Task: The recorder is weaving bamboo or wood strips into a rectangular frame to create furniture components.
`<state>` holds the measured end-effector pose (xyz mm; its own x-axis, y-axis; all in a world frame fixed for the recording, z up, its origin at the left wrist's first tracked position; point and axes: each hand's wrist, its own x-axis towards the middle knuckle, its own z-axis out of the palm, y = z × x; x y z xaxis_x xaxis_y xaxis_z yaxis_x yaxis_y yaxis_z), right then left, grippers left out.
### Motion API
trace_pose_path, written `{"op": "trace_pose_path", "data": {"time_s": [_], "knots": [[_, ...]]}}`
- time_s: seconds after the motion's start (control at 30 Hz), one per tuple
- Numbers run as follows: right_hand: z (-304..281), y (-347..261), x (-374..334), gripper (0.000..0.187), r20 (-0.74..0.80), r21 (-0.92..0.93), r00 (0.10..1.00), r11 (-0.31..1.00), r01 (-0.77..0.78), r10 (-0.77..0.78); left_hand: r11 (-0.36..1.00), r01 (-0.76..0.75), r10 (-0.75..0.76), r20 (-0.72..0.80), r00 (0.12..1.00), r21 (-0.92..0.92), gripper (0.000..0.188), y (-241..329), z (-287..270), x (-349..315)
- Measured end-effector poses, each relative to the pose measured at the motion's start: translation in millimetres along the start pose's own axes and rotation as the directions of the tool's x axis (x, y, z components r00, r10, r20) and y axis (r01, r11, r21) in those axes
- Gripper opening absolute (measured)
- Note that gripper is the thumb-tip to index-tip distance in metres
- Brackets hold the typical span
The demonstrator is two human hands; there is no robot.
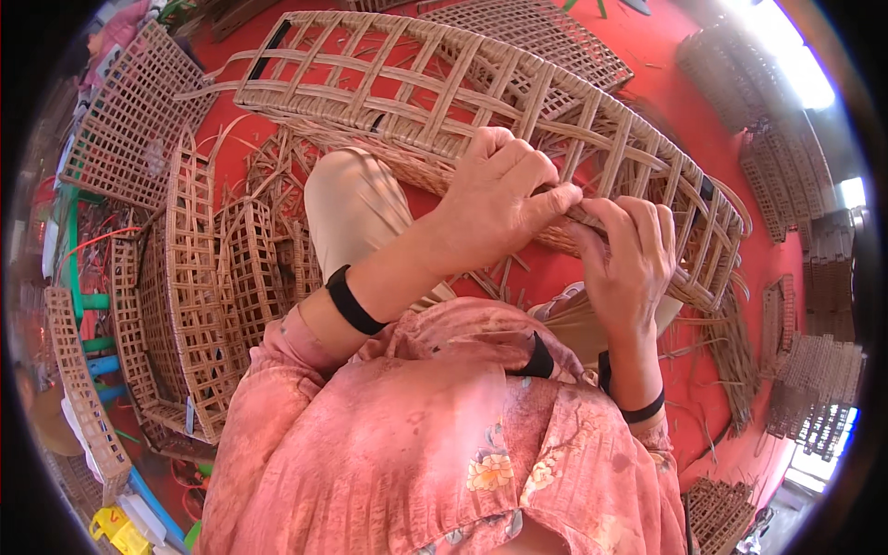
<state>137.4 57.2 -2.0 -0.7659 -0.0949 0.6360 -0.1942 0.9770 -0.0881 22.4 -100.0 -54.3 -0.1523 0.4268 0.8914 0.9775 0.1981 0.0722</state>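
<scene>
A long brown woven basket [435, 143] with an open lattice side lies across my lap and knees, slanting from upper left to lower right. My left hand [504, 199] is closed on its near woven edge, thumb pointing right. Close beside it, my right hand [634, 254] pinches the same edge, with its fingers curled over. The thumbs nearly meet there, and any thin strand between them is hidden. Black bands [268, 51] wrap parts of the basket's frame. Loose strand ends stick out at its left end.
Several lattice baskets [190, 305] are piled to my left, with a square lattice panel [139, 116] behind. Another panel [527, 51] lies beyond the basket. A bundle of loose strands [731, 356] rests on the red floor [638, 46] at right, near stacks of woven pieces [782, 171].
</scene>
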Motion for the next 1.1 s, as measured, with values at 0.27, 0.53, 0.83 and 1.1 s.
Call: {"op": "trace_pose_path", "data": {"time_s": [0.27,0.53,0.83,1.1], "knots": [[0.0,-18.3,20.7,0.036,0.021,0.082,0.999,0.996,0.045,-0.047,0.979,0.203,-0.199,0.148,0.969,-0.014,0.049,-12.6,-49.1,11.6],[17.8,-36.3,41.1,0.035,0.125,0.012,0.992,1.000,-0.001,0.000,0.965,0.226,-0.256,0.291,0.922,0.134,0.055,-30.3,-70.3,11.7],[22.9,-33.4,46.7,0.033,0.139,0.059,0.990,0.998,0.031,-0.039,0.980,0.198,-0.197,0.301,0.933,0.027,0.045,-37.9,-69.3,5.7],[8.1,-29.4,62.3,0.032,0.333,0.164,0.940,0.977,-0.139,0.078,0.927,0.348,-0.263,0.416,0.871,-0.143,0.014,-49.2,-72.6,19.3]]}}
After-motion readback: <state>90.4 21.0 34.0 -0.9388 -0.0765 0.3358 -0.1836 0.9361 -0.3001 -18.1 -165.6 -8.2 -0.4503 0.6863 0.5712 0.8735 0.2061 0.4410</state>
